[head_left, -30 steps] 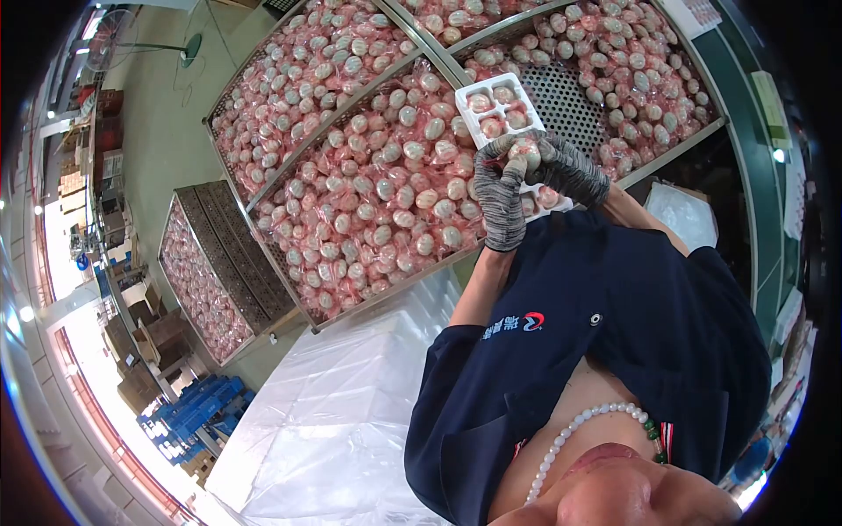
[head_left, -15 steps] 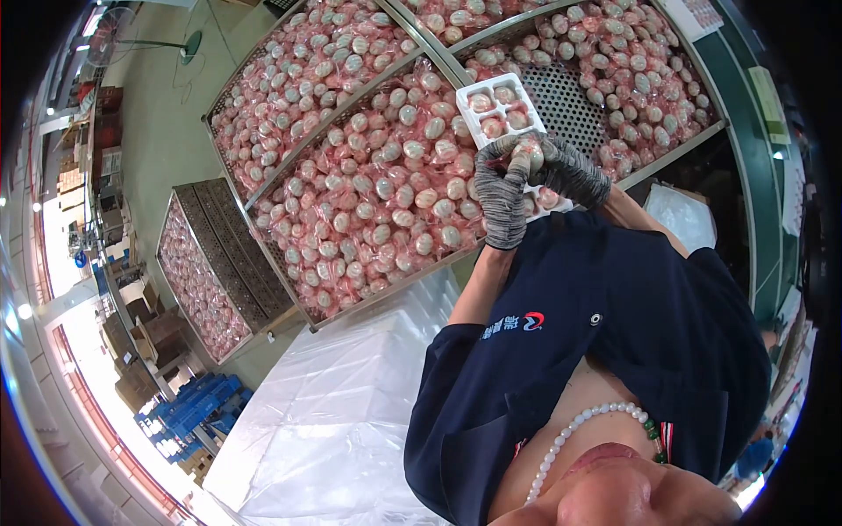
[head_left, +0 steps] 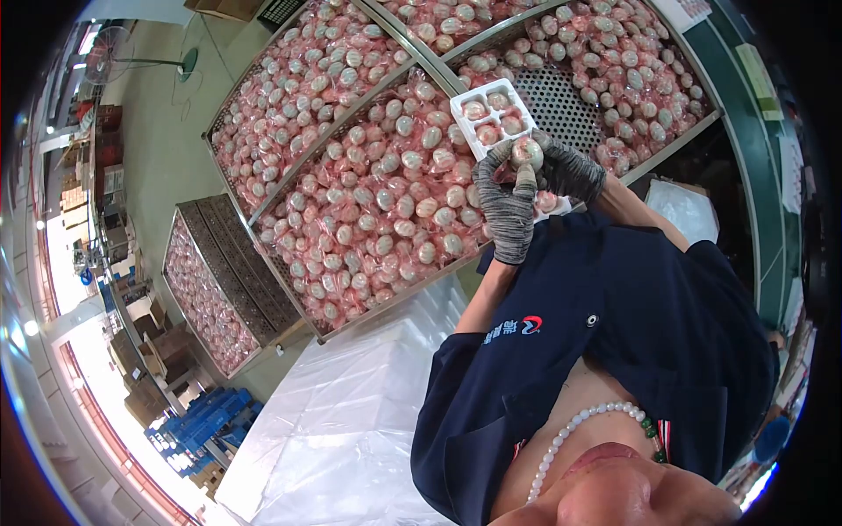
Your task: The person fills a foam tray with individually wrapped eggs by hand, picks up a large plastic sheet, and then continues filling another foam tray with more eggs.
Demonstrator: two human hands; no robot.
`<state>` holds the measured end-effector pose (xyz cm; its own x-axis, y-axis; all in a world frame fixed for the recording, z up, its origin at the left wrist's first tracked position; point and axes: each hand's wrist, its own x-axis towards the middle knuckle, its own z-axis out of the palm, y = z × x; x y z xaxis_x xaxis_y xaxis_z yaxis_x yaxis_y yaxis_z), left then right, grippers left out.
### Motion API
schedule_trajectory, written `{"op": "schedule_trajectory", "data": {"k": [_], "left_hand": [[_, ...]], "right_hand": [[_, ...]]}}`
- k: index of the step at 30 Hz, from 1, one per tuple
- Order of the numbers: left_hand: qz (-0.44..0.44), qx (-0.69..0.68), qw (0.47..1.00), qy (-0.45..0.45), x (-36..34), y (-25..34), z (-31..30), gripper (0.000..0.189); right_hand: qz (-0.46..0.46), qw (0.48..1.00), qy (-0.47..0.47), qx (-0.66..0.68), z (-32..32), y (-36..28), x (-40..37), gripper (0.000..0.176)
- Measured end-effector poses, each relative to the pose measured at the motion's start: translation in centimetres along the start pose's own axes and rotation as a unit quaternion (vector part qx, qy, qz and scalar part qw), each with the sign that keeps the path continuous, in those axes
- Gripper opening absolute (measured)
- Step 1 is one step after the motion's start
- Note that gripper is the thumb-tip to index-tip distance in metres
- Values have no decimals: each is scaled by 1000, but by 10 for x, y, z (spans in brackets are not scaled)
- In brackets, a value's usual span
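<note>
In a grey striped glove, my left hand (head_left: 507,209) is closed on a plastic-wrapped egg (head_left: 527,152), its thumb pressed against the near side. My right hand (head_left: 568,168), gloved alike, has its fingers closed round the egg's other side. Just beyond both hands is a white compartment tray (head_left: 481,93) with several wrapped eggs (head_left: 488,133) in its cups. Part of another white tray (head_left: 561,207) with eggs shows below my hands, near my jacket; the rest of it is hidden.
Metal bins hold heaps of reddish plastic-wrapped eggs (head_left: 377,184). A bare perforated bin floor (head_left: 557,101) shows beyond my right hand. Metal dividers (head_left: 412,39) separate the bins. White plastic sheeting (head_left: 342,421) covers a stack at my left; a fan (head_left: 110,54) stands farther off.
The egg in my hands shows more of its surface now, and my left hand has shifted slightly towards me. The upper tray sits slightly farther left in view.
</note>
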<state>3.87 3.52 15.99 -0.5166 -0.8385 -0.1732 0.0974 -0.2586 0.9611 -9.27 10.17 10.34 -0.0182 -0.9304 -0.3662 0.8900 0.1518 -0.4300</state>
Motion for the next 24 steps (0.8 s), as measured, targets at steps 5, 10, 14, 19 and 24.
{"op": "schedule_trajectory", "data": {"k": [5, 10, 14, 19, 24], "left_hand": [[21, 32, 999, 23, 2, -13, -2, 28], [59, 17, 998, 4, 4, -13, -6, 25], [35, 6, 999, -7, 6, -14, -9, 21], [-35, -133, 990, -36, 12, -11, -12, 14], [-41, -133, 989, -57, 13, -14, -14, 15]], "right_hand": [[19, 998, -63, 11, -2, -2, 1, 46], [26, 999, 29, 9, 8, 5, 2, 40], [-15, 997, 59, -48, 14, 5, 2, 36], [-53, 980, 60, -185, 7, 4, 5, 40], [-26, 941, 63, -332, 9, -11, -1, 36]]}}
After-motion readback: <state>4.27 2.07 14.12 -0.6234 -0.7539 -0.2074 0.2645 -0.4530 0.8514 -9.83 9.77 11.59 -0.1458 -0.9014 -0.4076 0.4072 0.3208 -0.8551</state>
